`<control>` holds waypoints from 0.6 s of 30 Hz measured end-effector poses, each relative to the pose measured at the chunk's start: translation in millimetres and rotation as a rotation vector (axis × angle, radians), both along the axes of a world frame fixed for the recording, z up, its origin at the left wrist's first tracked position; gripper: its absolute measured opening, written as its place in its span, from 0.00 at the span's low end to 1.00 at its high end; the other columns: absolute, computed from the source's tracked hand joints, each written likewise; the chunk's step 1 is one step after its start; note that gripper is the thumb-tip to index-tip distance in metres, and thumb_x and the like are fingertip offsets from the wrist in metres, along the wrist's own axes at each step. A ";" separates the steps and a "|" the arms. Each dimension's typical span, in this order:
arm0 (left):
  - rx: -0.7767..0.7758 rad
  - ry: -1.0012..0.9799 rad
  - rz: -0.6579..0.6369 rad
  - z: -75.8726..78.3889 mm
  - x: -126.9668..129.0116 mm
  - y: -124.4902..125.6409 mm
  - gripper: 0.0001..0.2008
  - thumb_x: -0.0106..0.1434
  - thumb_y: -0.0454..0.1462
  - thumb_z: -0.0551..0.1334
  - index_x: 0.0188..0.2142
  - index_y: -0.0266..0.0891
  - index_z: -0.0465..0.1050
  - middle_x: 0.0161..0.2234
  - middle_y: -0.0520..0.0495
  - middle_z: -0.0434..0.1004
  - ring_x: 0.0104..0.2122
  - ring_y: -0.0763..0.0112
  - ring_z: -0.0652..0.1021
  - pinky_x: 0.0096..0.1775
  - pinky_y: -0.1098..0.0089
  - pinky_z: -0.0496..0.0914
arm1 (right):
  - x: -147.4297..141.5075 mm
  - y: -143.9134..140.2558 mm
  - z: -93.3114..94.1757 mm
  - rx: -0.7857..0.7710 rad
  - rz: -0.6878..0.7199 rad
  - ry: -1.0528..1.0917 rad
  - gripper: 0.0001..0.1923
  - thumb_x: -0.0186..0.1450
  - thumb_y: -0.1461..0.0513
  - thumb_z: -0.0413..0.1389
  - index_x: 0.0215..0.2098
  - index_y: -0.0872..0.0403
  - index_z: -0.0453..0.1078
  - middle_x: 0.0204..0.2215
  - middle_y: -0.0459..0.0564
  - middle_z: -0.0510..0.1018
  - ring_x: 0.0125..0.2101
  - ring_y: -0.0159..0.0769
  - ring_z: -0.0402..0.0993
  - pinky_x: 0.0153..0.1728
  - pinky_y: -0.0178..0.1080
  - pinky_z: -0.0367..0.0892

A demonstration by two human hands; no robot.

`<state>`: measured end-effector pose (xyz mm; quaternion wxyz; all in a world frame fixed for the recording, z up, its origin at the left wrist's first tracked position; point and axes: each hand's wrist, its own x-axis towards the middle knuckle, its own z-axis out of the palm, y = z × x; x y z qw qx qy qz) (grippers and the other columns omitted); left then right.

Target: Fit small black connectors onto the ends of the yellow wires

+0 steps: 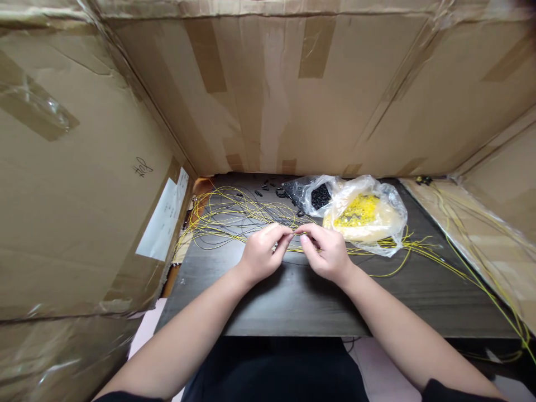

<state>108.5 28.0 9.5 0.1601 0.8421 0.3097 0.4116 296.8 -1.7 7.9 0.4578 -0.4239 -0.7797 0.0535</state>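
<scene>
Step looks like fine fingertip work near yellow wires [412, 244]: left hand [263, 251] and right hand [329, 252] seemingly pinch tiny, unidentifiable piece, calling for steady alignment.

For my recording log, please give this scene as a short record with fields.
Left hand: thumb and fingers drawn together
Right hand: likewise, fingertips close to the left hand's
Between fingertips: too small to tell
Yellow wires: loops at left, strands at right
Left bag: clear, black pieces
Right bag: clear, yellow pieces
Surface: dark table
Surround: cardboard walls
</scene>
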 end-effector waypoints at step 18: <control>0.191 0.111 0.129 -0.9 0.1 -3.3 0.06 0.67 0.35 0.58 0.39 0.38 0.74 0.32 0.47 0.78 0.30 0.72 0.76 0.33 0.70 0.68 | -4.1 2.3 -6.9 0.300 -0.105 -0.196 0.05 0.67 0.66 0.58 0.42 0.55 0.73 0.33 0.48 0.83 0.28 0.32 0.78 0.32 0.37 0.67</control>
